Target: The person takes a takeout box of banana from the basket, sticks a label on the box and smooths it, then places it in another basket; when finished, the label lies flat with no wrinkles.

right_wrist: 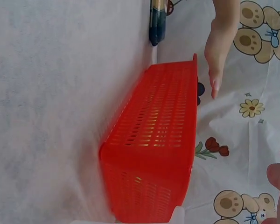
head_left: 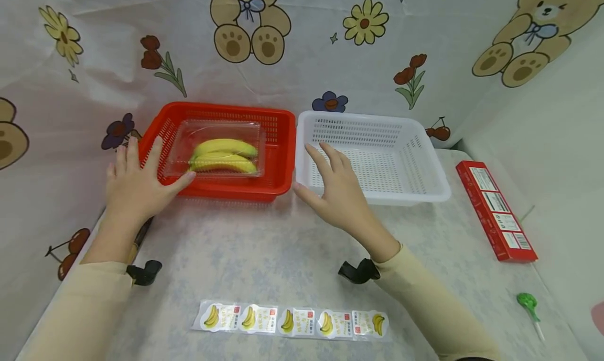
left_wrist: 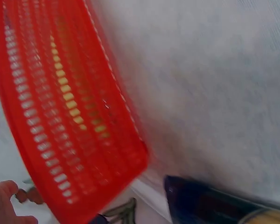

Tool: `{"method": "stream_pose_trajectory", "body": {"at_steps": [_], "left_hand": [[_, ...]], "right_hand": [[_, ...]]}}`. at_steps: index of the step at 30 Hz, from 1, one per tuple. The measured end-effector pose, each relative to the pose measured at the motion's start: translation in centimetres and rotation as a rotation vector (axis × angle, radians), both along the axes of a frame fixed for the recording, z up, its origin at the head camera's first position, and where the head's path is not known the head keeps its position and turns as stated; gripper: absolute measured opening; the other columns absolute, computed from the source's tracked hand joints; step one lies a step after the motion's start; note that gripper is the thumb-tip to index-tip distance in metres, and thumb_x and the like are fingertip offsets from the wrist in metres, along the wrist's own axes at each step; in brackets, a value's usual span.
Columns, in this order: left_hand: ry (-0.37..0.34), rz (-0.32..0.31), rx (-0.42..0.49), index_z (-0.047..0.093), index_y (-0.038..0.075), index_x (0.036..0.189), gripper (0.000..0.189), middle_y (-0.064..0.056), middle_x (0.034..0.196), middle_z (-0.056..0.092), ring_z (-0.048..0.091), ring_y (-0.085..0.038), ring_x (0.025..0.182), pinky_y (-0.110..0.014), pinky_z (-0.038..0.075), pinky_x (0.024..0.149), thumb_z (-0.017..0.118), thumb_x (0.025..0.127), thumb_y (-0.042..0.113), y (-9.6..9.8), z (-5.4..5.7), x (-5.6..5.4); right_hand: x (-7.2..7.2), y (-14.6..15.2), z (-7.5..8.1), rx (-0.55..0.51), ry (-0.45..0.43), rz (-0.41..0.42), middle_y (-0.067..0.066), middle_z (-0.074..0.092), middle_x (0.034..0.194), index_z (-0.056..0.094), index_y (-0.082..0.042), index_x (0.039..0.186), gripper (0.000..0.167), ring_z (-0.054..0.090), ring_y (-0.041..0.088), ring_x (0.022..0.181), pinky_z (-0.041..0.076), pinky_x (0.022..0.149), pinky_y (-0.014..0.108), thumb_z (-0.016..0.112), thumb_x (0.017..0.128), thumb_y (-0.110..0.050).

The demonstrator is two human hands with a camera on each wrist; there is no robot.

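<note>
Head view shows bananas [head_left: 224, 150] whole; wrist views, through red basket [right_wrist: 147, 156]

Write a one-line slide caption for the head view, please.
Left hand near a red basket with bananas in a clear container, right hand near a white basket, banana stickers below.

Nearest your left hand [head_left: 137, 185] sits an upright red slotted plastic basket [head_left: 278, 167] holding a clear plastic box [head_left: 214, 130], two yellow bananas [head_left: 225, 147] side by side inside; nearest your right hand [head_left: 337, 190], an upright white slotted plastic basket [head_left: 377, 167], just beside the red.
</note>
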State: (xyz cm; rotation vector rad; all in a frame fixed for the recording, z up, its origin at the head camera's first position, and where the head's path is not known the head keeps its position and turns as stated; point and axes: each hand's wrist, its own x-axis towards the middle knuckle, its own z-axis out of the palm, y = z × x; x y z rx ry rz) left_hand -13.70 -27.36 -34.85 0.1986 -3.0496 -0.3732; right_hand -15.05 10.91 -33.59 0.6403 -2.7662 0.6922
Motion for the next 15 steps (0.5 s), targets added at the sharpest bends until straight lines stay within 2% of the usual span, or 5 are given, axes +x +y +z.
{"method": "stream_pose_trajectory", "body": {"at_steps": [5,10,15], "left_hand": [[-0.046,0.040,0.047,-0.008,0.019,0.159,0.108,-0.033,0.161,-0.011,-0.003,-0.058,0.146,-0.079,0.008,0.108,0.037,0.085,0.083,-1.9,-0.7,-0.5],[-0.114,0.077,0.104,-0.011,0.019,0.159,0.113,-0.038,0.158,-0.003,0.009,-0.062,0.140,-0.081,0.020,0.101,0.038,0.082,0.085,-2.6,-1.0,-0.8],[-0.152,0.091,0.111,-0.014,0.017,0.158,0.119,-0.042,0.154,0.005,0.018,-0.062,0.135,-0.081,0.029,0.096,0.039,0.079,0.088,-3.1,-1.6,-1.0]], "right_hand": [[-1.9,-2.8,0.5,-0.053,-0.068,0.045,0.006,0.025,0.163,0.024,-0.035,0.157,0.078,0.028,0.032,0.147,0.036,0.112,0.060,0.054,0.092,-0.064],[-3.5,-5.7,0.5,-0.098,-0.160,0.078,0.004,0.022,0.163,0.021,-0.038,0.157,0.079,0.027,0.031,0.146,0.043,0.107,0.057,0.055,0.091,-0.064],[-4.7,-8.3,0.1,-0.108,-0.232,0.099,0.007,0.023,0.161,0.015,-0.041,0.158,0.081,0.033,0.032,0.142,0.045,0.105,0.056,0.057,0.091,-0.061]]}}
